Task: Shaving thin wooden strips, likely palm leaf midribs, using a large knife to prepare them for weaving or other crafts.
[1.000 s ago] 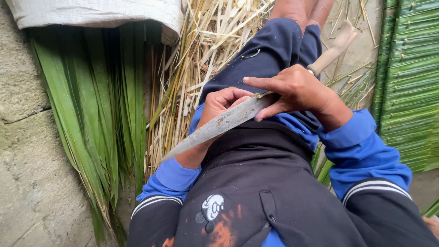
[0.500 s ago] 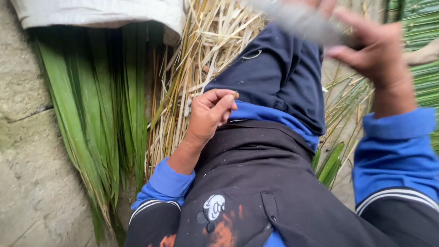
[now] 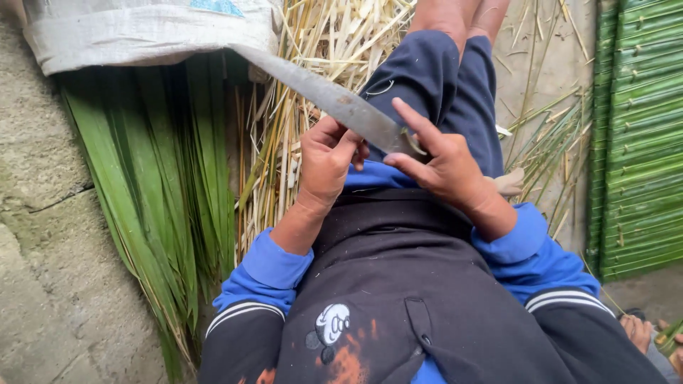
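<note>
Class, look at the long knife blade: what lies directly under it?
Under the blade lie pale dry stalks and a dark blue trouser knee. Near the right hand, fingers cover the blade's end; the handle is hidden.

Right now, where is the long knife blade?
In the head view the long knife blade slants across the upper middle, over the lap, its lower end under the right hand, beside the left hand, above the dry straw.

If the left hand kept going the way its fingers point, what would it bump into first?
Probably the long knife blade: the left hand curls up right beside it, fingers nearly at the metal. Depth is hard to judge.
</note>
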